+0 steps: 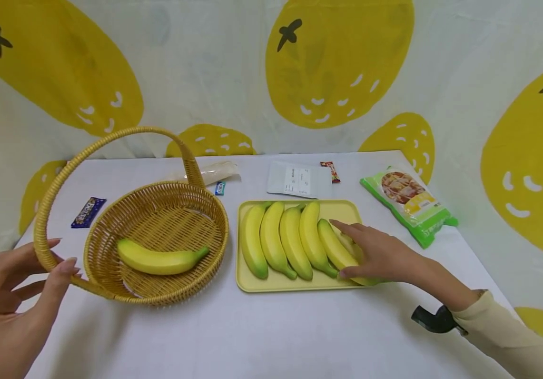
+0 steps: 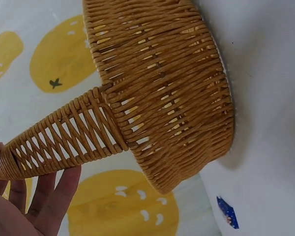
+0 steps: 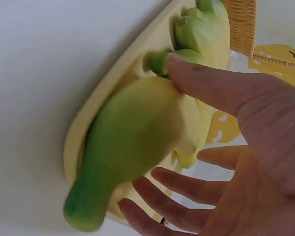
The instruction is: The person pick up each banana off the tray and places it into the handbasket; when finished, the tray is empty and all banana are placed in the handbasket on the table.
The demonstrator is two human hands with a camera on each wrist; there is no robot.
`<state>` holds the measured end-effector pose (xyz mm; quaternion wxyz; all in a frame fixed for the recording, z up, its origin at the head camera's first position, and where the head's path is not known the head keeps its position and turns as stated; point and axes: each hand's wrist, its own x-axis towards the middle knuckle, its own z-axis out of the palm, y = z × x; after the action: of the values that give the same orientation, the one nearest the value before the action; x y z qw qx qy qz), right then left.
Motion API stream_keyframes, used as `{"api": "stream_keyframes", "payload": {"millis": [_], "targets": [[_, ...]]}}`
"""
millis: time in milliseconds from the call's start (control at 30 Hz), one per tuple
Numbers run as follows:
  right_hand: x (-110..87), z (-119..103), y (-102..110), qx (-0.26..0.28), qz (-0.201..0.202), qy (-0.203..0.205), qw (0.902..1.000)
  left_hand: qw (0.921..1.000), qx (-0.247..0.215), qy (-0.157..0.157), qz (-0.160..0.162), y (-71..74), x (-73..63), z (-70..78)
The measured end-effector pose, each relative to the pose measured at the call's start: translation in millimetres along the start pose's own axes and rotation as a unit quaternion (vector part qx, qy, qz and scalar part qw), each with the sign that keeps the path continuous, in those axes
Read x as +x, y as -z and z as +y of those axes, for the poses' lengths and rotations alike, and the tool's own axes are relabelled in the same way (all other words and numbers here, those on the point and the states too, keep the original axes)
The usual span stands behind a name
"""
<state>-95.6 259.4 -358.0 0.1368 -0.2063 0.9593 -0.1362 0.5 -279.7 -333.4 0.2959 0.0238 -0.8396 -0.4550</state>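
Note:
My left hand (image 1: pixel 12 305) grips the upright handle (image 1: pixel 46 210) of a brown wicker basket (image 1: pixel 219 258) on the left, its thumb and fingers round the handle in the left wrist view. One yellow banana (image 1: pixel 157 259) with green ends lies inside the basket. Several more bananas (image 1: pixel 271 239) lie side by side on a pale yellow tray (image 1: pixel 276 285). Over the tray's right end reaches my right hand (image 1: pixel 385 255), with fingers spread around the rightmost banana (image 3: pixel 132 128). The right wrist view shows the thumb by that banana and the fingers loosely extended beside it, not closed round it.
Behind the tray lies a white packet with a label (image 1: pixel 295 180), beside a small red packet (image 1: pixel 330 172). A green food bag (image 1: pixel 406 202) is at the right. Around the basket are a blue wrapper (image 1: pixel 88 212), a small teal packet (image 1: pixel 220 188) and a translucent pouch (image 1: pixel 219 171).

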Motion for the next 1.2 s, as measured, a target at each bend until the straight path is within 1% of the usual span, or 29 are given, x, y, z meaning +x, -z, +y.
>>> {"api": "stream_keyframes", "payload": {"millis": [100,200,300,433,467,533,600,667,767,833,933,1033,1067,1100,1200], "targets": [[1.0,2,-3,-0.004,-0.005,0.004,1.0,1.0,0.001,-0.004,0.005,-0.9,-0.4,-0.3],[2.5,3,-5,-0.001,-0.001,0.007,1.0,0.9999,-0.002,-0.008,0.011,-1.7,-0.3,-1.4],[3.6,3,-5,0.0,0.004,0.006,1.0,0.9983,-0.046,-0.029,0.022,-3.6,-0.7,-5.0],[3.3,1,-1,-0.006,0.01,-0.001,0.9999,0.9917,-0.105,-0.067,0.033,-6.0,-2.1,-11.8],[3.0,1,1,-0.008,0.014,-0.001,0.9999,0.9912,-0.108,-0.07,0.033,-5.9,-2.1,-12.9],[2.8,0,6,-0.01,0.025,0.002,0.9996,0.992,-0.1,-0.07,0.033,-5.5,-2.1,-13.8],[3.1,-1,11,-0.011,0.04,0.01,0.9991,0.9948,-0.075,-0.062,0.03,-4.3,-1.7,-12.8],[4.7,-2,15,-0.015,0.058,0.024,0.9979,0.9955,-0.066,-0.061,0.029,-3.9,-1.6,-11.4],[8.7,-6,22,-0.019,0.077,0.046,0.9958,0.9979,-0.038,-0.049,0.021,-2.3,-1.6,-6.2],[12.0,-10,25,-0.017,0.082,0.057,0.9949,0.9981,-0.035,-0.048,0.018,-2.1,-1.9,-3.0],[17.0,-17,28,-0.011,0.082,0.065,0.9944,0.9993,-0.007,-0.034,0.013,-1.2,-2.1,1.9],[22.7,-24,30,-0.008,0.087,0.075,0.9934,0.9995,0.005,-0.029,0.014,-1.3,-2.2,1.6],[24.9,-26,31,-0.008,0.09,0.078,0.9928,0.9994,0.005,-0.03,0.015,-1.2,-2.1,0.4],[27.2,-29,32,-0.008,0.095,0.082,0.9921,0.9991,-0.004,-0.037,0.019,-1.6,-1.9,-1.8],[34.5,-39,34,-0.01,0.109,0.092,0.9897,0.9956,-0.056,-0.069,0.029,-2.8,-0.3,-9.3]]}}
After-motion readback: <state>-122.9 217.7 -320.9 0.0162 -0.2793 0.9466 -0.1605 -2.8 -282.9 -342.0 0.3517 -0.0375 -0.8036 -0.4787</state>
